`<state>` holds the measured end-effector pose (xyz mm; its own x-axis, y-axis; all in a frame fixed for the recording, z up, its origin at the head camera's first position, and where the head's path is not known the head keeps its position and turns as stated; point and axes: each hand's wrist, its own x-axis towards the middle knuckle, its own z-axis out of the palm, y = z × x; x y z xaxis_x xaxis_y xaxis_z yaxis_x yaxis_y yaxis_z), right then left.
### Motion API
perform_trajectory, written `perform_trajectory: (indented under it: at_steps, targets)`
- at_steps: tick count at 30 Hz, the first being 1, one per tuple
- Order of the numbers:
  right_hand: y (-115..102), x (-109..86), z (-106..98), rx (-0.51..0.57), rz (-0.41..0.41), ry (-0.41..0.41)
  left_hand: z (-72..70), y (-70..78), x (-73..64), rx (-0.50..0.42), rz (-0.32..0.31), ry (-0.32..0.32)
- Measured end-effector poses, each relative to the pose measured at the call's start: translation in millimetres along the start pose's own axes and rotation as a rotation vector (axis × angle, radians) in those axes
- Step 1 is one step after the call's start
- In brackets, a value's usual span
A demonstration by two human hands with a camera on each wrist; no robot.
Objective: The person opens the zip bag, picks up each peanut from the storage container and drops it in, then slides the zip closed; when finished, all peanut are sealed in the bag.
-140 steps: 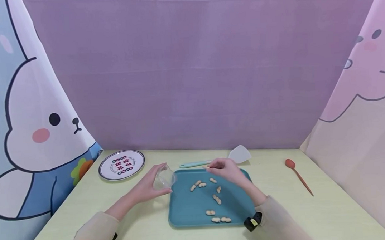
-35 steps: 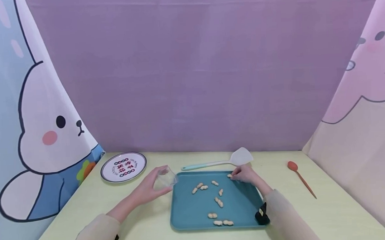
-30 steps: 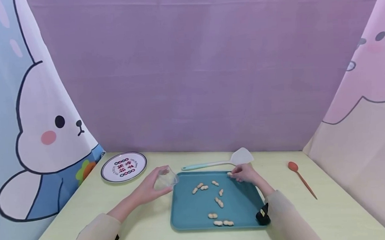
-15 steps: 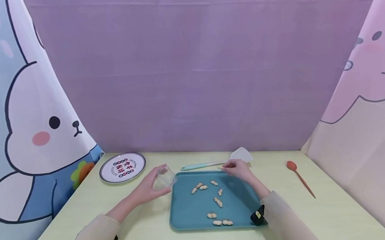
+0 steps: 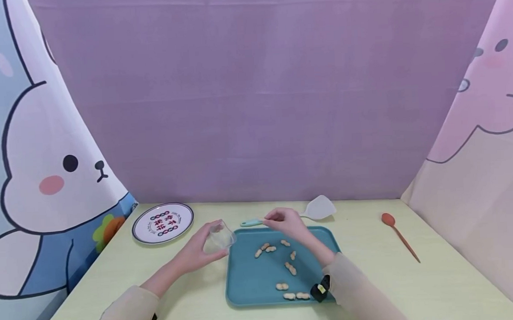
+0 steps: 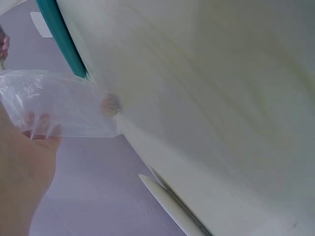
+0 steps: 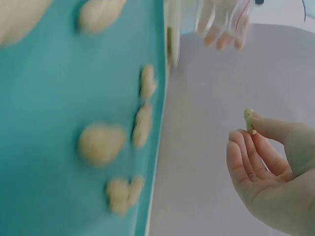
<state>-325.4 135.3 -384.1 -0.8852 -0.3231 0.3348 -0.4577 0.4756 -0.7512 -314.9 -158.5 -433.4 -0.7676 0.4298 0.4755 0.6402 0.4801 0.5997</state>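
Peanut, one: pinched in the thumb and fingers of the right hand, above the tray's far edge; probably light, stiff and crack-prone, best held gently at the waist. Clear bag, likely limp and slippery: gripped by the left hand, left of the tray. Other peanuts: scattered on the tray.

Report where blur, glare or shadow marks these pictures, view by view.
Head view: soft shadow on the pale yellow table beside the beige left sleeve; left wrist view: hazy, with bright glints on the clear plastic container; right wrist view: tan peanuts on the teal rectangular tray are blurred, while the right hand looks sharper.
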Motion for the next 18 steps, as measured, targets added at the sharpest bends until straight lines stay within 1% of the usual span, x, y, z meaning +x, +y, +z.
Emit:
perform_trajectory:
  at_steps: [6, 10, 18]
  targets:
    - [-22.6, 7.6, 18.3, 0.033, -0.068, -0.025, -0.2, 1.0, 0.1, 0.001, 0.000, -0.001]
    - [-34.6, 10.7, 29.4, 0.062, -0.084, -0.046, -0.4, 2.1, 0.2, 0.009, -0.005, -0.002]
    - [-42.4, 13.1, 48.4, 0.126, -0.100, -0.115, 0.4, 5.0, 0.6, 0.015, 0.008, 0.001]
